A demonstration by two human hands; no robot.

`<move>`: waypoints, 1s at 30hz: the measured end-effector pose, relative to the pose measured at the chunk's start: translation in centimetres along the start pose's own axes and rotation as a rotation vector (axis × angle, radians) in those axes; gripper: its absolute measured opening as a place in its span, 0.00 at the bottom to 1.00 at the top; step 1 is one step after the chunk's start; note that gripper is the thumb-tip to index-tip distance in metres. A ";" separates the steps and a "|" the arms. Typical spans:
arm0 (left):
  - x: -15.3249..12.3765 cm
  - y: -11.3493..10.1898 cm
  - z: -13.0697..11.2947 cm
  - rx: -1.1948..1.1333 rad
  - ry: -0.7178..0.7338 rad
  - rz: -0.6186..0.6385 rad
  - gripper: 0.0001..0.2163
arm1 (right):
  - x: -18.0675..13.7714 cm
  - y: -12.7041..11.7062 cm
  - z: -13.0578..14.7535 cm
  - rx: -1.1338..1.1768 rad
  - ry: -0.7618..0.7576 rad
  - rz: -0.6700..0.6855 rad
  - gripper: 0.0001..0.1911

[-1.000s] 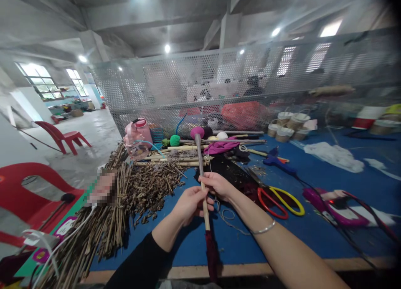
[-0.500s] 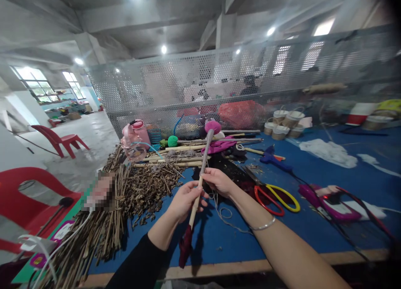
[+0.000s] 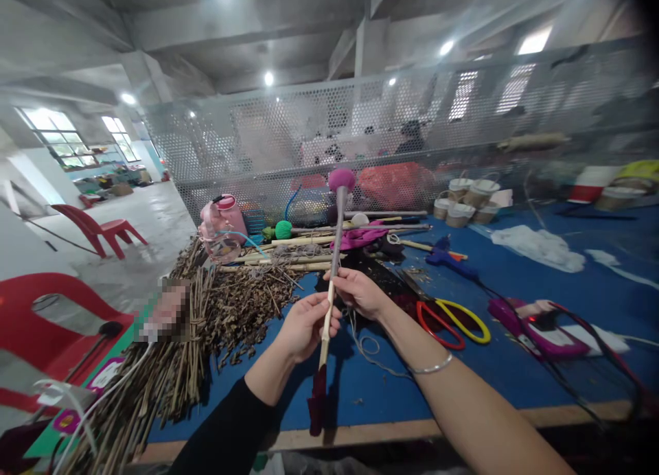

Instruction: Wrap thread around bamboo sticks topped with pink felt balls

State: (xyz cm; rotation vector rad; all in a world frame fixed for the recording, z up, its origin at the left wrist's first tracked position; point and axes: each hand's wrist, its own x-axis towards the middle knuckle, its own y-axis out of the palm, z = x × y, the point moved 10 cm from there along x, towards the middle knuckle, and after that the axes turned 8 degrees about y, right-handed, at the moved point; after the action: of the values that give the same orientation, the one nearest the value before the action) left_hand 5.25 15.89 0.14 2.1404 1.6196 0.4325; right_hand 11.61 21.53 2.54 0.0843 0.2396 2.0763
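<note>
A bamboo stick (image 3: 327,324) stands nearly upright between my hands, above the blue table. Its top carries a round magenta ball (image 3: 342,180), its upper half is wrapped in grey yarn (image 3: 337,245), and dark maroon cloth (image 3: 318,399) hangs at its lower end. My left hand (image 3: 307,324) is closed round the bare part of the stick. Just above it, my right hand (image 3: 357,291) pinches the stick at the lower edge of the grey wrapping. A loose grey strand (image 3: 368,355) trails on the table below my right hand.
Scissors (image 3: 456,320) with red and yellow handles lie to the right, near a blue glue gun (image 3: 453,261) and a purple device (image 3: 535,331). Bundled dry twigs (image 3: 195,351) cover the left side. Behind are more sticks, a pink bottle (image 3: 231,217), small pots (image 3: 460,211) and a perforated metal screen (image 3: 247,138).
The stick has turned in my hands: its ball end has risen and shifted slightly left, and its maroon end has swung right. Both hands stay on it.
</note>
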 end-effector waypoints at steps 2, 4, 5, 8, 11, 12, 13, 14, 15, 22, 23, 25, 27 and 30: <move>0.0 -0.1 0.4 0.020 -0.012 -0.002 0.15 | 0.0 -0.2 -0.2 -0.030 0.020 -0.027 0.15; 0.3 -0.9 0.1 0.177 0.044 -0.042 0.15 | 0.1 -0.7 -0.3 -0.106 0.021 -0.071 0.15; 0.4 -1.3 -0.3 0.281 0.096 -0.067 0.16 | 0.1 -0.9 -0.2 -0.149 0.009 -0.088 0.15; 0.7 -2.0 -1.4 0.499 0.213 -0.102 0.16 | 0.3 -1.2 0.1 -0.246 -0.042 -0.100 0.15; 1.1 -2.2 -1.2 0.525 0.196 -0.073 0.16 | 0.4 -1.2 0.0 -0.275 -0.067 -0.100 0.15; 1.2 -2.2 -1.1 0.528 0.194 -0.064 0.16 | 0.5 -1.2 -0.1 -0.275 -0.068 -0.108 0.15; 1.2 -2.2 -1.0 0.540 0.196 -0.057 0.15 | 0.5 -1.2 -0.2 -0.276 -0.066 -0.119 0.15; 1.3 -2.3 -1.0 0.566 0.207 -0.055 0.14 | 0.4 -1.3 -0.3 -0.277 -0.064 -0.129 0.15; 1.3 -2.4 -1.1 0.606 0.230 -0.056 0.13 | 0.4 -1.3 -0.4 -0.281 -0.061 -0.137 0.15; 0.6 -3.3 -4.5 1.078 0.481 -0.308 0.13 | 0.4 -2.3 -0.3 -0.323 -0.045 -0.169 0.14; 0.8 -3.5 -5.1 1.127 0.489 -0.342 0.12 | 0.4 -2.5 -0.2 -0.322 -0.044 -0.176 0.14; 2.1 -3.6 -6.4 1.199 0.479 -0.335 0.10 | 0.3 -2.8 0.0 -0.328 -0.048 -0.188 0.14; 4.3 -3.9 -7.7 1.286 0.434 -0.284 0.07 | 0.2 -3.1 0.2 -0.343 -0.052 -0.209 0.14; 8.2 -5.7 -10.4 1.422 0.341 -0.293 0.08 | 0.2 -3.5 0.4 -0.345 -0.062 -0.228 0.15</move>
State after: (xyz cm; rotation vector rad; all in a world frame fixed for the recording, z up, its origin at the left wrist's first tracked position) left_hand -2.25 26.58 6.17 2.6296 2.9109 -0.7501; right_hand 14.56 23.42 2.21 -0.0849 -0.1435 1.8563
